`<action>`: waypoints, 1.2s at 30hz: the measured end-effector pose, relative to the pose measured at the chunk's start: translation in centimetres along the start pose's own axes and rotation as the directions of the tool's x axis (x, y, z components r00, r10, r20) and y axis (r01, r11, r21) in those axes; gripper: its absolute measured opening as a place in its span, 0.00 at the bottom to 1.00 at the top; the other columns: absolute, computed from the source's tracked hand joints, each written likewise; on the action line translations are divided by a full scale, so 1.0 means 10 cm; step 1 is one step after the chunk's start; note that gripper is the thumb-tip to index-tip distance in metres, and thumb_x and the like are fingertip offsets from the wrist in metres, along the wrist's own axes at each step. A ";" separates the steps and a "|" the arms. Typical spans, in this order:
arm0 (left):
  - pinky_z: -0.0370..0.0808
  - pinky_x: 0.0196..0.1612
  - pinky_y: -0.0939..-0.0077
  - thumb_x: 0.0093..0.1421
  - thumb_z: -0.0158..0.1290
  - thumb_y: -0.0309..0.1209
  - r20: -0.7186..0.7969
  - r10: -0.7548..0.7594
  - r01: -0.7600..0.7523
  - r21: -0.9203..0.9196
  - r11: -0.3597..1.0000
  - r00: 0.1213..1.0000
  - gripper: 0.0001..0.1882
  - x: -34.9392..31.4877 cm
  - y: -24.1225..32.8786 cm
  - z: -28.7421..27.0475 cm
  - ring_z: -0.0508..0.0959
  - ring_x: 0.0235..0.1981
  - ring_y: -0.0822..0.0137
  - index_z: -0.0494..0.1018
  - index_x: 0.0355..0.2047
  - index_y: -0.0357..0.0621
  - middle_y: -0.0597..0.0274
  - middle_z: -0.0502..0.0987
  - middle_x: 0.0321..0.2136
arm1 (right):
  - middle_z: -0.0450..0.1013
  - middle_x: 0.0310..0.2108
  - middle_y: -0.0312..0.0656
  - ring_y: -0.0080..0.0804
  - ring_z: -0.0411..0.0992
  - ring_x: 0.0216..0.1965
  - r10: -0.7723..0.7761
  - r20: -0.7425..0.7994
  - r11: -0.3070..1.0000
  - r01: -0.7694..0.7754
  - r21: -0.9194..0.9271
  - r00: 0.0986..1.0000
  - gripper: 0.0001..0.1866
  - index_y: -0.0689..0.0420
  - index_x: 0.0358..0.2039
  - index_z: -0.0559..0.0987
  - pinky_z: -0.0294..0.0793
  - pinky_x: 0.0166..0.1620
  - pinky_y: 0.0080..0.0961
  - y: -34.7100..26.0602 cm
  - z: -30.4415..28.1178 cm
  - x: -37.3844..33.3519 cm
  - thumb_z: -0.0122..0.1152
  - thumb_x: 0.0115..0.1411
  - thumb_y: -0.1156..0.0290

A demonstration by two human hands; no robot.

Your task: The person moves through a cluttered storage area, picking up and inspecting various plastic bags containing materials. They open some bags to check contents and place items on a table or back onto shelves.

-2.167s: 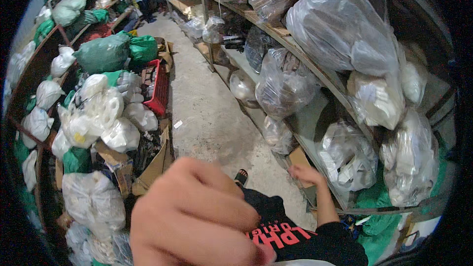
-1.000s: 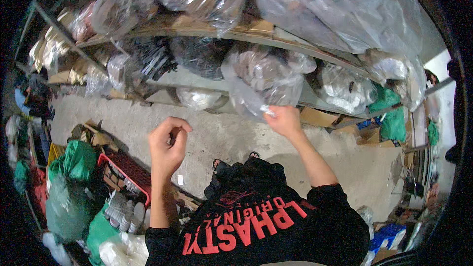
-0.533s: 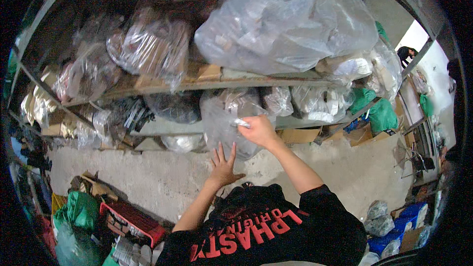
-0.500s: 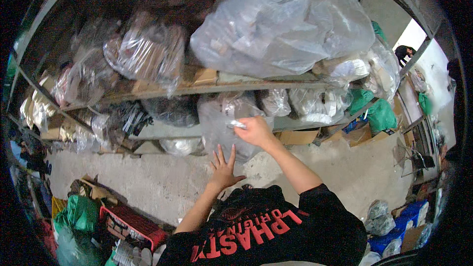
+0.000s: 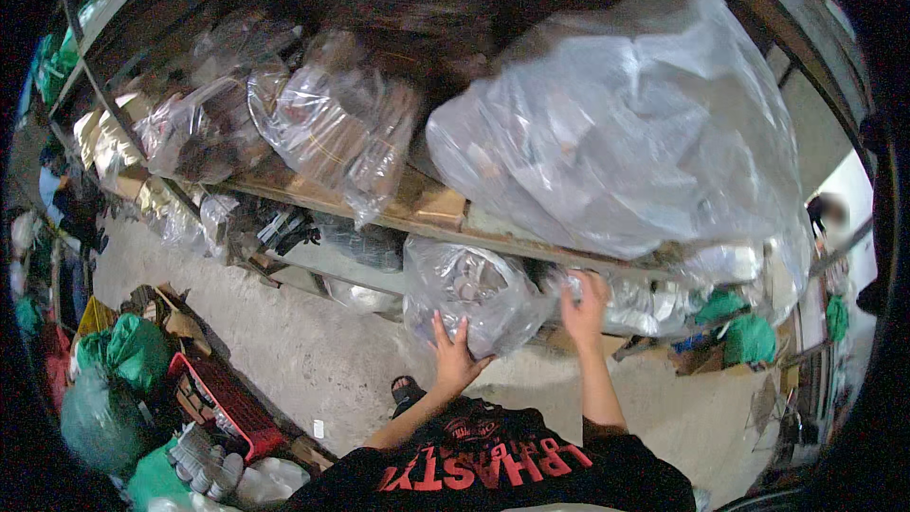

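A clear plastic bag (image 5: 474,296) with greyish pieces inside sits at the front edge of the lower shelf, bulging out over it. My left hand (image 5: 457,358) lies against the near side of this bag, its fingers stretched out and apart. At the bag's right end, my right hand (image 5: 585,303) is closed on a bunched part of the plastic. Its fingertips partly hide what they grip.
A large cloudy plastic bag (image 5: 645,123) fills the right of the upper wooden shelf (image 5: 436,204), beside smaller clear bags (image 5: 327,123). Behind me on the left lie a red crate (image 5: 227,408) and green sacks (image 5: 137,351). Two people stand far off at the sides.
The view has turned, so the shelves now slant. My right hand has moved right, to the bag's end, drawing plastic with it. My left hand now touches the bag's near side.
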State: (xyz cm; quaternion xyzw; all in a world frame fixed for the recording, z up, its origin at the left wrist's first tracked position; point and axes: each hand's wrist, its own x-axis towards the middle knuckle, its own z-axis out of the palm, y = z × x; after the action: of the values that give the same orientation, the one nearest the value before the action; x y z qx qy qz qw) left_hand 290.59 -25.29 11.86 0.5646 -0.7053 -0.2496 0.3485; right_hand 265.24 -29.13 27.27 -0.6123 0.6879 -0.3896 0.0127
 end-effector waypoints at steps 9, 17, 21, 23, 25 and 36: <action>0.49 0.58 0.12 0.41 0.76 0.48 0.095 0.150 -0.130 -0.189 0.973 0.984 0.61 0.60 -0.13 0.17 0.36 0.70 0.19 0.52 0.72 0.63 0.30 0.30 0.71 | 0.51 0.73 0.49 0.47 0.54 0.70 0.471 0.348 0.882 -0.440 -0.170 0.810 0.48 0.57 0.73 0.54 0.54 0.70 0.40 1.44 1.04 0.31 0.67 0.61 0.51; 0.45 0.52 0.03 0.46 0.71 0.50 0.222 -0.006 0.025 -0.082 0.996 0.975 0.57 1.18 0.18 0.55 0.30 0.69 0.16 0.51 0.72 0.64 0.30 0.29 0.71 | 0.54 0.72 0.49 0.46 0.56 0.69 0.528 0.317 0.846 -0.458 -0.272 0.788 0.44 0.57 0.72 0.56 0.56 0.69 0.40 1.46 1.26 1.24 0.64 0.63 0.52; 0.46 0.48 0.00 0.48 0.69 0.51 0.230 -0.100 0.117 -0.059 0.991 0.968 0.55 1.30 0.49 0.79 0.28 0.67 0.13 0.51 0.72 0.62 0.29 0.27 0.71 | 0.56 0.71 0.49 0.46 0.57 0.68 0.522 0.320 0.849 -0.445 -0.286 0.791 0.42 0.57 0.72 0.57 0.56 0.69 0.39 1.47 1.14 1.34 0.63 0.64 0.52; 0.44 0.51 0.01 0.46 0.70 0.54 0.287 -0.173 0.189 -0.030 0.981 0.942 0.53 1.31 0.65 0.65 0.24 0.68 0.16 0.57 0.69 0.54 0.25 0.30 0.70 | 0.57 0.70 0.49 0.46 0.58 0.68 0.521 0.324 0.851 -0.448 -0.275 0.790 0.42 0.57 0.71 0.58 0.56 0.68 0.39 1.53 1.15 1.33 0.62 0.64 0.52; 0.45 0.51 0.01 0.46 0.70 0.55 0.283 -0.170 0.187 -0.033 0.982 0.944 0.56 1.27 0.63 0.63 0.25 0.68 0.16 0.53 0.71 0.60 0.29 0.29 0.71 | 0.57 0.70 0.48 0.46 0.58 0.68 0.511 0.327 0.857 -0.439 -0.270 0.795 0.41 0.57 0.71 0.58 0.57 0.68 0.39 1.56 1.10 1.31 0.62 0.64 0.53; 0.55 0.58 0.14 0.53 0.66 0.51 0.278 0.023 0.008 -0.109 0.994 0.960 0.58 0.86 0.38 0.19 0.41 0.70 0.20 0.38 0.75 0.76 0.34 0.29 0.73 | 0.62 0.67 0.48 0.45 0.62 0.66 0.456 0.309 0.885 -0.391 -0.251 0.834 0.37 0.57 0.70 0.61 0.58 0.67 0.38 1.51 1.00 1.49 0.58 0.67 0.54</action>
State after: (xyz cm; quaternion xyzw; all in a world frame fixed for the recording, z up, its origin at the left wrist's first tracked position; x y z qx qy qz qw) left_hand 285.67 -32.83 15.28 0.5014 -0.7348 -0.3632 0.2770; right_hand 253.89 -47.80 18.78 -0.5034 0.8243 -0.1956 0.1701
